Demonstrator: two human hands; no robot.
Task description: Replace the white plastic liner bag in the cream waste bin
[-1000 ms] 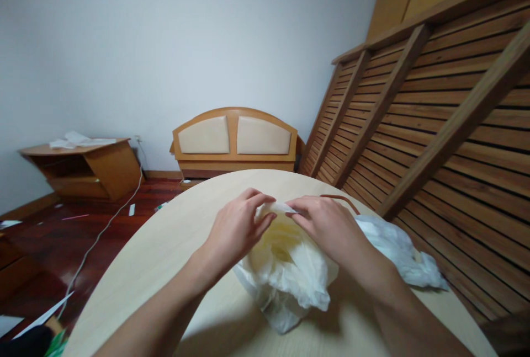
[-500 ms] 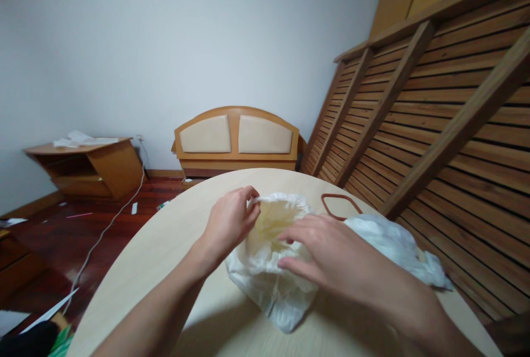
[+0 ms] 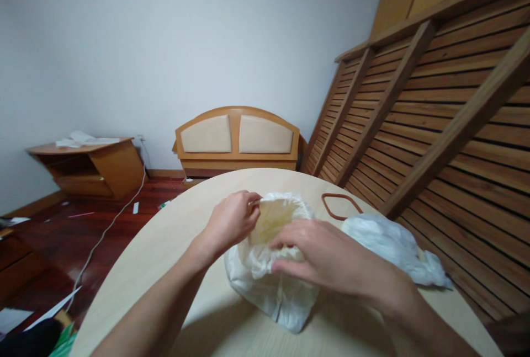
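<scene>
A white plastic bag (image 3: pixel 265 296) stands on the pale round table (image 3: pixel 153 246) with its crinkled mouth spread, and its inside looks yellowish. My left hand (image 3: pixel 236 216) pinches the bag's rim at the far left side. Over the near right part of the mouth is my right hand (image 3: pixel 306 249), its thumb and forefinger apart around the edge of the bag. That hand hides the right side of the rim. Whether something stiff stands inside the bag I cannot tell.
A brown rounded ring frame (image 3: pixel 342 206) and a crumpled bundle of white plastic bags (image 3: pixel 385 244) lie on the table's right side. Slatted wooden panels (image 3: pixel 414 120) lean close at right. A headboard (image 3: pixel 236 136) stands behind; a cable (image 3: pixel 110 228) crosses the floor.
My right hand has shifted slightly left and down over the bag's mouth. The near part of the rim has changed shape a little. My left hand keeps its pinch.
</scene>
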